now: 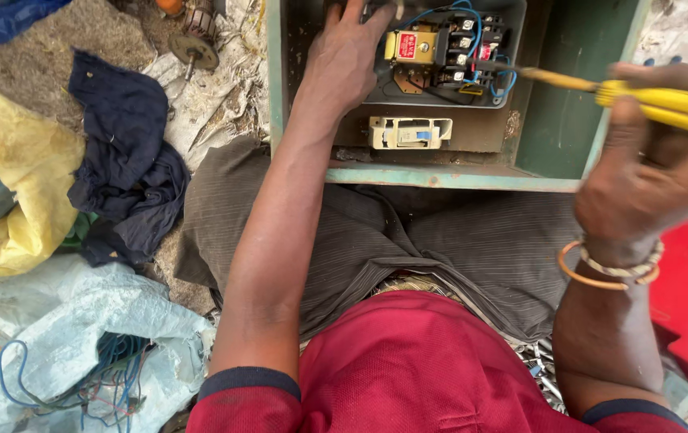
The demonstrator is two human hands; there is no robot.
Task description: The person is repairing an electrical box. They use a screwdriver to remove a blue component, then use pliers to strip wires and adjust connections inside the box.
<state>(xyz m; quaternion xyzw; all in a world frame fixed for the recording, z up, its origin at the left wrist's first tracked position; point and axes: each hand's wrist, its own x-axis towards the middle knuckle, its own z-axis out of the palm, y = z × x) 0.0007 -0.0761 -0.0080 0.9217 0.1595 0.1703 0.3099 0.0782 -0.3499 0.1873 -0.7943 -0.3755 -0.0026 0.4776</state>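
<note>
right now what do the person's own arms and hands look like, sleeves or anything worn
Both arms are bare below short red sleeves edged with dark navy cuffs. The left hand wears nothing. The right hand has a thin orange bangle and a pale beaded bracelet at its wrist.

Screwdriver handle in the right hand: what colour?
Yellow; the plastic-handled screwdriver in the right hand shows best in the head view.

The person wears a red short-sleeved shirt with dark navy cuffs, grey-brown striped trousers, and on the right wrist an orange bangle beside what seems a pale beaded band.
</note>
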